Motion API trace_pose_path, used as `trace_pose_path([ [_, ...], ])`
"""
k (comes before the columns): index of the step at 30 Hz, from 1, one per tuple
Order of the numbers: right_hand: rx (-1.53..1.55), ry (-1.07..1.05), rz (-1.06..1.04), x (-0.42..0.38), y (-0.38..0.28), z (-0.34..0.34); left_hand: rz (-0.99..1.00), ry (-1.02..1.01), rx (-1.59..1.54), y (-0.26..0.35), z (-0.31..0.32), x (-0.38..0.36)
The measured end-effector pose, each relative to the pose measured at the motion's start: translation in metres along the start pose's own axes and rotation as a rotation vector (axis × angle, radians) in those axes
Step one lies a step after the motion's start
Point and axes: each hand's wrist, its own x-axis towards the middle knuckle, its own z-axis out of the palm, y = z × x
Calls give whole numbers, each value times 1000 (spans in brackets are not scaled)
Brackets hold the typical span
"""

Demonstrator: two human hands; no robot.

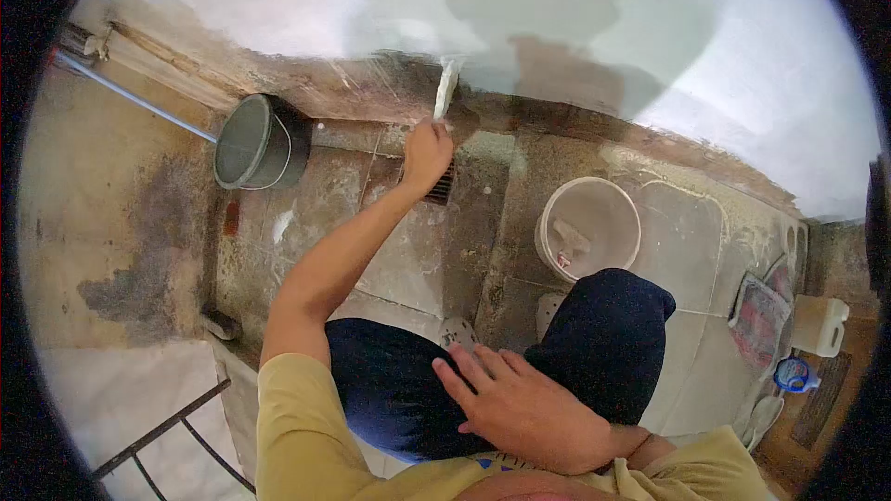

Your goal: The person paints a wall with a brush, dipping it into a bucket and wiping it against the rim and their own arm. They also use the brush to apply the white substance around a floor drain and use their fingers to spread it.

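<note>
My left hand reaches out to the foot of the wall, its fingers closed round a paintbrush covered in white. The brush's tip meets the wall where the white coat borders a dark, stained strip. Below that hand, partly hidden by it, is a floor drain grate. My right hand lies palm down over my lap by the thigh, fingers spread and holding nothing. Ahead of my knees stands a white bucket with a pale lump and a small red-and-white scrap inside.
A dark bucket with a wire handle leans in the left corner near a blue pole. On the right are a cloth-like item, a white jug and a blue bottle. A metal frame stands lower left.
</note>
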Motion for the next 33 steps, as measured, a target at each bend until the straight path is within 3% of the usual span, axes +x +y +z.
trace_pose_path([
  [3,-16,-8,-43,1,-1,5,-23,89,-46,3,8,2],
  [8,39,-5,-6,4,3,4,-318,220,-209,14,28,18],
  [11,-21,-5,21,7,5,2,-382,250,-286,-8,60,39],
  [14,-20,-84,11,8,6,2,-492,289,-247,25,46,32],
  [20,37,-5,9,5,8,6,-301,235,-230,26,43,3],
  [26,10,27,-44,2,0,10,-312,296,-247,46,61,-5],
  [28,-31,-57,-42,-1,-3,10,-275,345,-284,54,62,-3],
  [31,-34,-40,-39,-5,-3,12,-318,227,-294,71,60,-6],
  [33,-39,-51,-22,-5,-4,11,-219,177,-276,76,63,-14],
])
